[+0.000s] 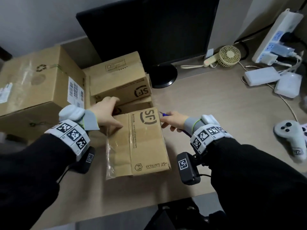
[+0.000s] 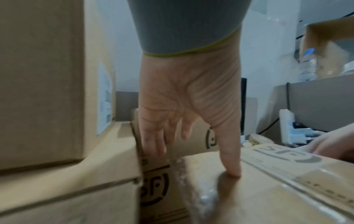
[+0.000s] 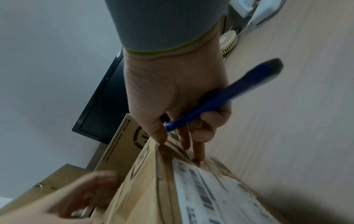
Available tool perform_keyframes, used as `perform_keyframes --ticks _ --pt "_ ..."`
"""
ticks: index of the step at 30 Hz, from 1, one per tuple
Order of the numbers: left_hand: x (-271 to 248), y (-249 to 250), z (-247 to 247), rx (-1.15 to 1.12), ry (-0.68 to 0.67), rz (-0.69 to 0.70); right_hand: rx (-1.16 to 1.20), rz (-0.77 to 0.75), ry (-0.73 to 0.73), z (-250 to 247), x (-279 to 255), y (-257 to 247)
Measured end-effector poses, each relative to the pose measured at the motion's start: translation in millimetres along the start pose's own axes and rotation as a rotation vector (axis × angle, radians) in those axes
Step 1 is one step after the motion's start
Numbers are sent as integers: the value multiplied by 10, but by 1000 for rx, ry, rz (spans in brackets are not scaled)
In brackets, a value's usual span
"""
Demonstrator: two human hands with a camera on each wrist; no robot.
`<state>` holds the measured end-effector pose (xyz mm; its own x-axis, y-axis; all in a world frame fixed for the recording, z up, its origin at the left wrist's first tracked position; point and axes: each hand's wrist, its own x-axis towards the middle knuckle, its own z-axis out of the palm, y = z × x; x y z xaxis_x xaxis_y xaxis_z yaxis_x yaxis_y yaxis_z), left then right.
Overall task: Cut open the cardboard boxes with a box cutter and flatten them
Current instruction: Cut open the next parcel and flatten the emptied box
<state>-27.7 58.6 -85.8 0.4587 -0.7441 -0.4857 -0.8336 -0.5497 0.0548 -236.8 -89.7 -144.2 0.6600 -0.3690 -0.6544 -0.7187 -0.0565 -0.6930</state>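
My right hand (image 1: 174, 121) curls around the blue box cutter (image 3: 220, 97), its fingertips (image 3: 199, 157) touching the far right corner of the small SF box (image 1: 141, 143) in front of me. My left hand (image 1: 106, 113) lies spread, thumb pressing down on the box top, the other fingers reaching over its far edge into the gap behind; I judge it is steadying, not gripping. This box stands whole, clear tape (image 1: 110, 156) along its left side, label on the right face. I judge the work barely begun on it: no cut shows, nothing lies flattened. Just behind, touching it, sits a second SF box (image 1: 119, 80), and to the left a large carton (image 1: 36, 80), both apparently uncut. All rest on the desk (image 1: 216, 113).
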Motion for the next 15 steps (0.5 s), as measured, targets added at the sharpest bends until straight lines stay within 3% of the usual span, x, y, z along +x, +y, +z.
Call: perform_keyframes --ticks 3,5,8,12,15 --pt "12 253 -46 -11 139 200 39 -11 19 64 41 -45" --pt "84 496 -42 16 133 253 75 -2 18 74 38 -73" --pt "270 752 54 -4 6 217 99 21 18 63 20 -86" --pt "397 867 237 -274 -61 130 111 57 39 -11 3 -27" --pt "379 885 333 -170 -56 46 133 95 47 -65 7 70"
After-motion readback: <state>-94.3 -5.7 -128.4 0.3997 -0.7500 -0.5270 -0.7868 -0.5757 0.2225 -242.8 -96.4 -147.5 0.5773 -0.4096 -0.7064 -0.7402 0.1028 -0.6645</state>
